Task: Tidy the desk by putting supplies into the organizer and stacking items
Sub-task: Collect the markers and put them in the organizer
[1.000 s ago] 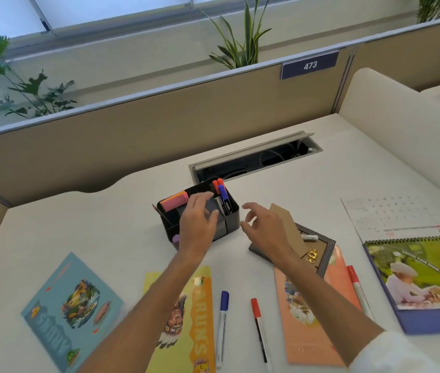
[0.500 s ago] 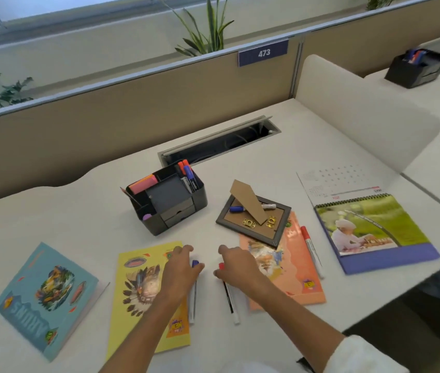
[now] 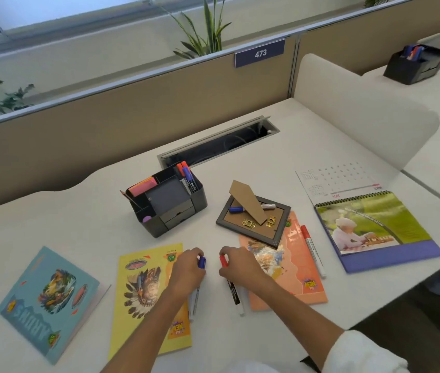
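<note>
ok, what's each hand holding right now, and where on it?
Left hand grips the blue-capped marker near its cap end; right hand grips the red-capped marker likewise. Both markers appear to lie on the desk, not yet lifted.

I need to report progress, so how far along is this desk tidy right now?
Early stage. Done: two markers and sticky notes stand in the organizer. In hand: the left hand grips the blue-capped marker, the right hand the red-capped marker. Left: another red marker, one on the picture frame, and three booklets unstacked.
</note>
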`<state>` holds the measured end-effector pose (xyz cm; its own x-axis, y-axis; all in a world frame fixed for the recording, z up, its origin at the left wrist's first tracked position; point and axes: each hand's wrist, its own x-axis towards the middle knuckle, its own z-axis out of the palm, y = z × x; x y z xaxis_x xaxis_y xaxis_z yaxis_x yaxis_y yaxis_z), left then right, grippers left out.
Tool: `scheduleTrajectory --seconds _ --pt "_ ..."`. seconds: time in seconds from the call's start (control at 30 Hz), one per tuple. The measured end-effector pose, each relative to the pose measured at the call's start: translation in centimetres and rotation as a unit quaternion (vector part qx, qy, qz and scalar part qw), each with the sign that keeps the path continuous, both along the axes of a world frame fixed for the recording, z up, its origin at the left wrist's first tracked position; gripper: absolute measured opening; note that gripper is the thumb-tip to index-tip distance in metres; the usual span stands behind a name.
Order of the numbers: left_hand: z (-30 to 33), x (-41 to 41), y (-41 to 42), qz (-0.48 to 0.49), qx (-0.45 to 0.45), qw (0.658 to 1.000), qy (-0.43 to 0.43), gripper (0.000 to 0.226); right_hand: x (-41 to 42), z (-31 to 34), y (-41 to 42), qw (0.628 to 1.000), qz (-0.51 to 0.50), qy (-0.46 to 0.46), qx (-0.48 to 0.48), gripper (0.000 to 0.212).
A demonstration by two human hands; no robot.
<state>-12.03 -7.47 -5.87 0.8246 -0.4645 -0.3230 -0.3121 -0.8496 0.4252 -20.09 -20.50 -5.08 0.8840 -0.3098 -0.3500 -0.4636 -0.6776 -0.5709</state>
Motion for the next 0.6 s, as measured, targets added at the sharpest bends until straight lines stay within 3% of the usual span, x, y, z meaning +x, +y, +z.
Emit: scheduleTrajectory --seconds 0.13,0.23,0.43,0.6 --pt "1.9 1.0 -1.2 0.015 -0.068 0.997 -0.017 0.044 2.8 1.9 -2.4 0.998 -0.026 -0.034 0.036 0.044" --pt "4.6 2.5 -2.6 0.046 -0.171 0.983 -0.043 0.041 5.4 4.7 -4.4 0.993 -0.039 -0.096 0.047 0.039" --pt "10.5 7.4 -5.8 0.108 -0.349 0.917 -0.158 0.042 11.6 9.4 -7.0 0.962 -0.071 -0.263 0.029 0.039" --pt "12.7 12.0 -7.2 0.176 -0.415 0.874 -0.181 0.037 16.8 10.6 -7.3 0.942 -0.054 -0.331 0.014 0.041"
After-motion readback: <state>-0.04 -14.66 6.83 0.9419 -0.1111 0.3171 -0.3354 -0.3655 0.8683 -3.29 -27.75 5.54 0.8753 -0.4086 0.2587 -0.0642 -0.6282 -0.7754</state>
